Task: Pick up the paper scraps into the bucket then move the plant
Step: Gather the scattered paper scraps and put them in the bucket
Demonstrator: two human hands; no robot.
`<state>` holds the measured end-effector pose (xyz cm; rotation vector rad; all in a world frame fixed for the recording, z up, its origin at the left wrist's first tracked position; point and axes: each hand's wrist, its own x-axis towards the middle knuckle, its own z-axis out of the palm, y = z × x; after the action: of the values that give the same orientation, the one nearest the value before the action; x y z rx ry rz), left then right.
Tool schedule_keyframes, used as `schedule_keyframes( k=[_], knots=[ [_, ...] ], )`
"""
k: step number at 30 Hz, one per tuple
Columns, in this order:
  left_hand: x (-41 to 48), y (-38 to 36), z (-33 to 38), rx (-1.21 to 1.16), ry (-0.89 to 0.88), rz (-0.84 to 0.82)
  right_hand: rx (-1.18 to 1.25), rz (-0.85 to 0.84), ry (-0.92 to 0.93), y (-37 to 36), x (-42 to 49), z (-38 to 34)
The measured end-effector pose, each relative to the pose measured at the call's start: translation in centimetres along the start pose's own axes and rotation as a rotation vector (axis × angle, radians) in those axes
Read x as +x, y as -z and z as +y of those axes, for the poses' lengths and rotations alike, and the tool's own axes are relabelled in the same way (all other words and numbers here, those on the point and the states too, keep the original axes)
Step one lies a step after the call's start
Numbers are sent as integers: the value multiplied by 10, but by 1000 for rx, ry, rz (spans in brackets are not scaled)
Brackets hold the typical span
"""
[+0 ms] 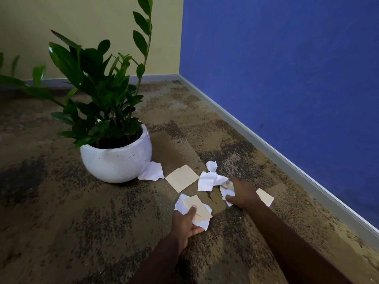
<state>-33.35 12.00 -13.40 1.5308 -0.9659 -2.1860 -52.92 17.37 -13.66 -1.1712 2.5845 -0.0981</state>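
**Paper scraps (pixel 182 178) part-gathered; bucket not sighted**

Status, as judged: the first stage is under way and not complete. The second stage has not begun.

Held: the left grip (pixel 185 222), in front of the white pot (pixel 115 160) and to its right, holds a small stack of scraps (pixel 194 208), beige over white, with the thumb on top and the fingers beneath. The right grip (pixel 242 194), further right of the pot, appears to pinch a white scrap (pixel 226 193). That area is blurred, so this finding is provisional.

Outstanding on the carpet floor (pixel 82 232):
- a torn white piece (pixel 151 171) touching the pot's lower right side;
- a beige square just right of that;
- a crumpled white sheet (pixel 211 177) next along, near the right grip;
- a beige piece (pixel 265 196) furthest from the pot, beyond the right grip.

Containers: no bucket appears in view, so nothing can be confirmed as deposited, and its contents cannot be reported. The pot holds the plant (pixel 102 89), upright and leafy, with dark soil showing at the rim. No paper is visible inside it.

Plant position: the pot stands on the carpet, well apart from the blue wall (pixel 287 78), and neither grip touches it. The move is judged to be pending until the scrap resting against the pot is lifted.
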Motion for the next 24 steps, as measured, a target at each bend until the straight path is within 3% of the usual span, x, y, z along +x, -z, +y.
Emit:
schedule_keyframes(
  k=[6,9,12,16,20,24],
  knots=[
    [-10,-4,2,33,-14,17,-161,-11,96,-13,-16,-16],
    [-15,-6,0,18,-18,1,-8,-7,52,-16,-32,-28],
    [-23,-11,-2,5,-26,-60,192,9,147,-15,-60,-45],
    [-34,-13,-1,-15,-11,-207,164,97,317,-15,-91,-61],
    [-34,-10,-1,3,11,-286,-21,112,517,-16,-103,-58],
    [-29,-14,-5,-182,75,-246,230,7,547,-12,-106,-42]
  ],
)
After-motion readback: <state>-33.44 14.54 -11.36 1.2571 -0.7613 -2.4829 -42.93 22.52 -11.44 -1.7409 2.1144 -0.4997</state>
